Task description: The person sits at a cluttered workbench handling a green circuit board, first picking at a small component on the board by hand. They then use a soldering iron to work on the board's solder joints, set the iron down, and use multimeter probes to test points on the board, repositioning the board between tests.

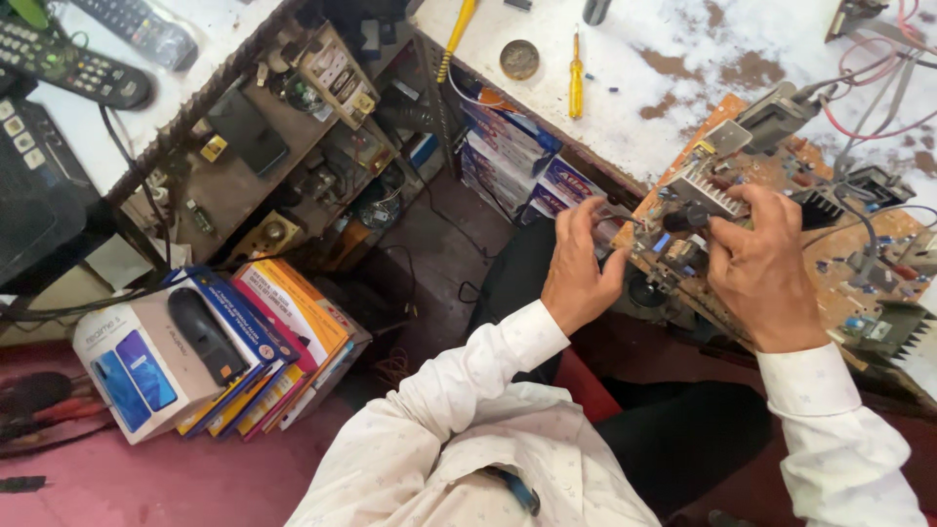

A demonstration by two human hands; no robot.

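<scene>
Both hands' fingers closed on circuit board (781,210): left hand (579,268), right hand (761,268).

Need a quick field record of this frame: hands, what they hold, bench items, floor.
left hand: grips the near edge of the circuit board
right hand: on the board beside the finned heatsink
board: tilted, leaning on the bench edge
bench: yellow screwdriver, round tin lid
floor: stack of boxes
shelf top: remote controls

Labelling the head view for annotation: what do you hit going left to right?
Remote controls → stack of boxes → left hand → circuit board, with the right hand gripping its near edge.
</scene>
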